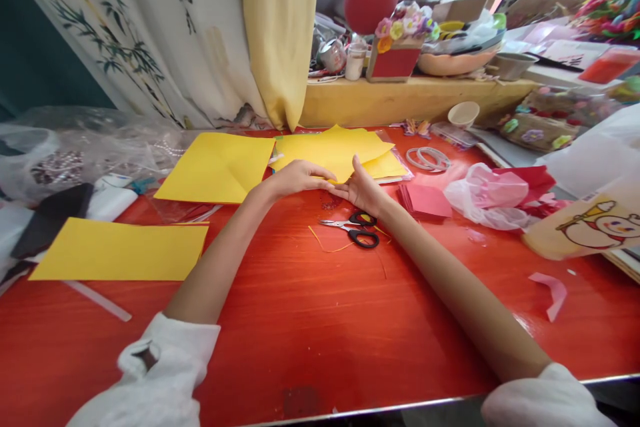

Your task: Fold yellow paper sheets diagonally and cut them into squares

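Observation:
My left hand (301, 177) reaches to the near edge of a yellow paper sheet (334, 147), its thumb and fingers closed on that edge. Facing it, my right hand (364, 188) has the thumb raised apart from the fingers, which stretch toward the left fingertips beside the same edge. The fingertips are close together and partly cover the paper there. Just below my right hand lies a pair of scissors (356, 228) with black handles, blades pointing left. A thin yellow strip (325, 248) curves on the table beside the blades.
More yellow paper (220, 167) and a folded yellow sheet (120, 250) lie left. Red paper squares (425, 202), clear rings (428, 159) and a drink cup (585, 220) are right. Plastic bags (100, 153) sit far left. Behind is a cluttered sill (350, 100) on the red table's (320, 333) far side.

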`<state>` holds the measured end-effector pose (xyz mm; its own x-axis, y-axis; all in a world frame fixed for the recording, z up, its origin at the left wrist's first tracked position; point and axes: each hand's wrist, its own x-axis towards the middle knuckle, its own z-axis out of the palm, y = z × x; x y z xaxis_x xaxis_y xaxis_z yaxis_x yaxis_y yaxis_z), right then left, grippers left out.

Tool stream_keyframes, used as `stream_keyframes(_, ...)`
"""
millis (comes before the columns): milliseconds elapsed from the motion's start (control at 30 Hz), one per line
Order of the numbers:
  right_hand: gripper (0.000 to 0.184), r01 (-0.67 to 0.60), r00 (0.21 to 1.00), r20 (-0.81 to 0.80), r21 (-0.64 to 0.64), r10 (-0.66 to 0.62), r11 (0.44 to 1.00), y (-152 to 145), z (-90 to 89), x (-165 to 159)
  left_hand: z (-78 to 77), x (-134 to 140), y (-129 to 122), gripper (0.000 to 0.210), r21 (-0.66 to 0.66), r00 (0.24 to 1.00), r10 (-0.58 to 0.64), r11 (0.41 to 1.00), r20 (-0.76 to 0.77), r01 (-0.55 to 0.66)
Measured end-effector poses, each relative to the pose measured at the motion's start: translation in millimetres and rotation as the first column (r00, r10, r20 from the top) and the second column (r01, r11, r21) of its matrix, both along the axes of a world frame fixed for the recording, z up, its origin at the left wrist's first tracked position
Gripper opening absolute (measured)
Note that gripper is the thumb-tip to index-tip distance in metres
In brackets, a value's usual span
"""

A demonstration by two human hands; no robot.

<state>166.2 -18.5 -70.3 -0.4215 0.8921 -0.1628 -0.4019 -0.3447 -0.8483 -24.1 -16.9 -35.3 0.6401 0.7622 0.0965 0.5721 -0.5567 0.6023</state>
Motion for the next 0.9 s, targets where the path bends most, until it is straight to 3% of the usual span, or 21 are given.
stream_keyframes(100,0.02,-0.133,0.99,-0.043,0.063,0.136,0.989,-7,-1.0,1,-6.5,10,-4,0.032,0.04,1.0,0.005,0.999,0.023,-0.006)
stream_keyframes(167,0.013,-0.145,0.988,-0.044,0.082,0.149,0.986,-10,-2.9,3,-8.7,15,-7,0.033,0.041,0.999,-0.029,0.999,0.015,0.029)
stream_keyframes(467,0.051,-0.195,0.978,-0.062,0.049,0.198,0.98,-6,0.3,5,-10.2,18,-6,0.032,0.022,0.997,-0.07,0.997,-0.032,0.071)
stream_keyframes(900,0.055,-0.243,0.956,-0.149,0.074,0.252,0.967,-6,-2.6,6,-8.3,18,-8,0.028,0.033,0.998,-0.046,0.998,-0.034,0.047)
